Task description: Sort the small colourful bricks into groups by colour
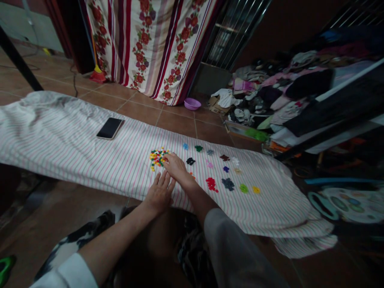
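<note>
A mixed pile of small coloured pieces (157,157), mostly yellow, red, green and white, lies on a striped cloth (75,140). My right hand (176,166) reaches over the pile's right edge with its fingertips drawn together among the pieces; whatever is between them is too small to make out. Just nearer to me, my left hand (159,193) rests flat on the cloth, fingers stretched out and holding nothing. Single-colour heaps are spread to the right, among them red pieces (211,184), dark grey pieces (228,184), black pieces (190,161) and dark green pieces (198,148). Orange pieces (192,175) are partly hidden by my right wrist.
A phone (110,128) lies on the cloth to the left. Lime green pieces (243,188) and yellow pieces (256,189) sit toward the right. Beyond are a purple basin (192,104) on the tiled floor, a floral curtain (144,48) and a heap of clothes (279,86).
</note>
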`<state>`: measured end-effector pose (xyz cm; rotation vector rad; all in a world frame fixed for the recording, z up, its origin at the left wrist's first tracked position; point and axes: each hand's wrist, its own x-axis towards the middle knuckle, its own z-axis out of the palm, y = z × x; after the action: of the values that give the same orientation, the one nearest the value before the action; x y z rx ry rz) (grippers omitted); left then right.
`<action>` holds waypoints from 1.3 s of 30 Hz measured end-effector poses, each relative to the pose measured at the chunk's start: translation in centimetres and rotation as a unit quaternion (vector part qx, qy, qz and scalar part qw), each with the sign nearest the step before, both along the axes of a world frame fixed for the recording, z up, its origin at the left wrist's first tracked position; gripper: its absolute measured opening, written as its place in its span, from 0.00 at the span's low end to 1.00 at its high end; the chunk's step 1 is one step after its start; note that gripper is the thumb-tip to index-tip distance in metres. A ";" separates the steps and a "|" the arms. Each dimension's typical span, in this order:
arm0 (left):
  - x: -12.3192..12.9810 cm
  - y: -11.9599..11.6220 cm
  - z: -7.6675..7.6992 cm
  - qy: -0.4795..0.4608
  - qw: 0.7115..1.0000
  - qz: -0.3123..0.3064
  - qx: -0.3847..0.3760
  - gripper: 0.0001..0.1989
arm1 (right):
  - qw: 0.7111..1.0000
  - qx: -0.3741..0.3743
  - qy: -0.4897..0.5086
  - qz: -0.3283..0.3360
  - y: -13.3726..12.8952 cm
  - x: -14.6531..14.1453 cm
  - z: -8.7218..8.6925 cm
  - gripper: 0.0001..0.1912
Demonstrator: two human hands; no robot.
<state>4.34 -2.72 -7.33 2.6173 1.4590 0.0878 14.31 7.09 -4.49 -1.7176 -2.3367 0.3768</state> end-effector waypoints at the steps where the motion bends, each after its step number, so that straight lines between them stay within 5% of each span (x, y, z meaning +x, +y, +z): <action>1: 0.0 0.0 0.0 0.001 1.000 0.000 -0.002 0.38 | 1.000 -0.001 -0.006 0.000 0.0 -0.1 0.0 0.10; 30: -0.3 -0.4 0.2 0.026 0.998 -0.018 0.051 0.34 | 0.986 0.041 0.161 -0.022 -0.6 0.7 -2.3 0.10; 35: -0.5 -0.4 -0.1 0.024 0.998 -0.023 0.058 0.37 | 0.973 0.090 0.210 -0.034 -1.3 3.4 -1.6 0.10; 39: -0.8 -0.4 -0.4 0.018 0.996 -0.032 0.075 0.37 | 0.954 0.143 0.245 -0.101 -2.7 9.1 -0.7 0.11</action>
<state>3.54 -3.14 -7.68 2.7970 1.4302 0.1504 23.40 4.43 -5.18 -1.4977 -1.7515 0.3573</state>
